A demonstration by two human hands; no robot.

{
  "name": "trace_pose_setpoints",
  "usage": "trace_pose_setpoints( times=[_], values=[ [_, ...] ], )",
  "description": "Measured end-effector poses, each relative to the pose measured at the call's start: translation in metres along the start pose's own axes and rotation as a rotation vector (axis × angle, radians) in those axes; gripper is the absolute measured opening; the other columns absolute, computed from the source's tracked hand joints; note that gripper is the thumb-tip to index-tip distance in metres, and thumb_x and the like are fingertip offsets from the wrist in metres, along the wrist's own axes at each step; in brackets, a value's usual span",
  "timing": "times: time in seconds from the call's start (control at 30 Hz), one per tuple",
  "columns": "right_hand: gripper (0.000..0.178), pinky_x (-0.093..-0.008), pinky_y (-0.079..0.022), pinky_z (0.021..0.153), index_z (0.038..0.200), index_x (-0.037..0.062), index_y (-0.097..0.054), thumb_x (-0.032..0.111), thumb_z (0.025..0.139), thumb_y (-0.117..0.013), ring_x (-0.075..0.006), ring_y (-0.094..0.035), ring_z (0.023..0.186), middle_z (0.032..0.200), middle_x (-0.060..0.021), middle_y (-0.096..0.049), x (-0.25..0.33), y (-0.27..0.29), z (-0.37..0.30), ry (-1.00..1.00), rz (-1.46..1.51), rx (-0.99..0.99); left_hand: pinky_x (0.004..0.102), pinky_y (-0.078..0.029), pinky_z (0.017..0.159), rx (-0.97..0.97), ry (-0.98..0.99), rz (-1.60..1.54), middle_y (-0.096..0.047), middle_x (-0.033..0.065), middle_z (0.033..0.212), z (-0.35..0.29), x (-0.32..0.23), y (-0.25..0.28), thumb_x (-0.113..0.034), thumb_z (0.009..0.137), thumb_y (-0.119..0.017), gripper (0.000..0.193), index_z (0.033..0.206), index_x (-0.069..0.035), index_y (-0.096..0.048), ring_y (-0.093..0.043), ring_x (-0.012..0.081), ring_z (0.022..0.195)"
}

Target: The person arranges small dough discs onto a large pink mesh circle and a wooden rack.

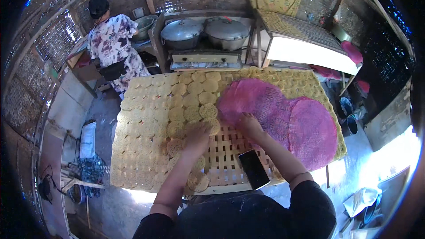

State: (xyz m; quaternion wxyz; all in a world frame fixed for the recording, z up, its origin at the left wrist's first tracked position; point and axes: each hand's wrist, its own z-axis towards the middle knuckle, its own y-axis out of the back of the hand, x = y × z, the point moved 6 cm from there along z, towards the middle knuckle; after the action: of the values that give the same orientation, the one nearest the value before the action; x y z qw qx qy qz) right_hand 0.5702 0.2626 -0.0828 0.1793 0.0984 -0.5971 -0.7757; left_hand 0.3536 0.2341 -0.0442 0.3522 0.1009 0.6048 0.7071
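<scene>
Over the woven bamboo rack (223, 163), my left hand (198, 136) has its fingers closed at the edge of a lacy yellow disc (212, 126), which looks like a raw cracker. Many similar discs lie in rows and overlap to its left and beyond it. My right hand (249, 127) reaches to the near-left edge of a large pink mesh sheet (250, 97). Its fingers point away from me and partly blend into the pink, so their grip is unclear. A second round pink sheet (313, 132) lies at the right, overlapping the first.
A black phone (254, 169) rests at the rack's near edge, beside my right forearm. Past the rack stand two large lidded pots (182, 33) on a stove (206, 58). Another person (113, 44) works at the far left. A second rack (305, 31) stands at the far right.
</scene>
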Motion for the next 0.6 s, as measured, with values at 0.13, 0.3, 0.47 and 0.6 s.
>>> trace_pose_setpoints(
  times=[0.13, 0.3, 0.47, 0.6],
  values=[
    [0.022, -0.0386, -0.051, 0.073, 0.099, -0.0002, -0.062, 0.016, 0.084, -0.060, -0.0264, -0.063, 0.082, 0.091, -0.0130, -0.066, -0.037, 0.058, 0.002, -0.364, 0.596, -0.105, 0.0446, -0.039, 0.097, 0.049, 0.056, -0.034, -0.054, 0.0146, 0.121, 0.007, 0.010, -0.007, -0.016, 0.079, -0.064, 0.041, 0.118, -0.004, -0.055, -0.051, 0.0334, 0.110],
    [0.019, -0.0316, -0.054, 0.069, 0.101, -0.0042, -0.062, 0.008, 0.088, -0.055, -0.0181, -0.062, 0.081, 0.092, -0.0135, -0.066, -0.143, 0.191, -0.070, -0.656, 1.026, -0.754, 0.0431, -0.040, 0.097, -0.027, -0.031, -0.124, -0.054, 0.0157, 0.121, 0.031, -0.027, 0.024, -0.018, 0.082, -0.063, 0.037, 0.115, -0.003, -0.056, -0.050, 0.0334, 0.114],
    [0.023, -0.0309, -0.051, 0.068, 0.102, -0.0044, -0.060, 0.011, 0.085, -0.060, -0.0193, -0.062, 0.080, 0.091, -0.0138, -0.065, -0.216, 0.242, -0.219, -1.003, 0.630, -1.109, 0.0421, -0.040, 0.098, 0.006, -0.050, -0.358, -0.053, 0.0177, 0.122, 0.071, -0.048, -0.010, -0.017, 0.085, -0.059, 0.037, 0.118, -0.001, -0.052, -0.050, 0.0338, 0.114],
    [0.030, -0.0372, -0.049, 0.073, 0.104, -0.0044, -0.059, 0.012, 0.079, -0.063, -0.0262, -0.062, 0.081, 0.089, -0.0166, -0.065, -0.287, 0.216, -0.358, -1.115, 0.117, -1.017, 0.0436, -0.039, 0.099, -0.085, 0.049, -0.164, -0.052, 0.0179, 0.125, 0.132, -0.025, -0.044, -0.022, 0.088, -0.057, 0.041, 0.122, -0.002, -0.050, -0.050, 0.0344, 0.115]
  ],
)
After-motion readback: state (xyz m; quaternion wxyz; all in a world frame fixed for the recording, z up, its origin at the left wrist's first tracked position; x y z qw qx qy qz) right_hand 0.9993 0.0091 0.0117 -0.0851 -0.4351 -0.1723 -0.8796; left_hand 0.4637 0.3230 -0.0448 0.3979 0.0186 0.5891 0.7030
